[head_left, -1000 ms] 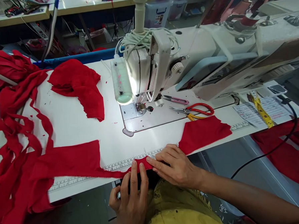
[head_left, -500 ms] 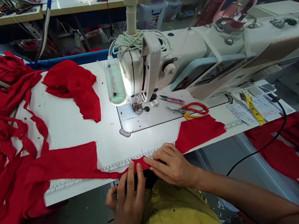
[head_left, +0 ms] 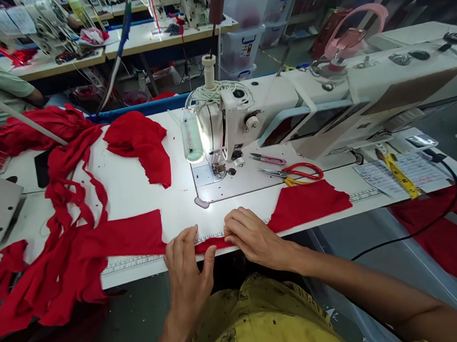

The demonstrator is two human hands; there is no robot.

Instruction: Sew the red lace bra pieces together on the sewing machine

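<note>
A narrow folded red strip point(head_left: 211, 245) lies along the table's front edge, over a printed ruler. My left hand point(head_left: 190, 270) rests on its left part, thumb apart from the extended fingers. At the strip's right part, my right hand point(head_left: 253, 237) has its fingers curled and closed on the cloth. A wider red piece point(head_left: 134, 234) lies left of my left hand, and another red piece point(head_left: 310, 205) is beyond my right hand. The sewing machine point(head_left: 226, 120) stands behind both hands, its needle area lit.
Red-and-yellow scissors point(head_left: 303, 172) and pink snips point(head_left: 268, 159) lie on the machine bed. Tangled red cloth point(head_left: 67, 200) covers the left side. A yellow tape point(head_left: 399, 175) lies on paper at right. Another person's arm point(head_left: 13, 83) shows at upper left.
The view has tilted up and shifted left. My left hand's fingers have moved left along the strip, its thumb now at the edge. My right hand's fingers have curled in from their flatter pose.
</note>
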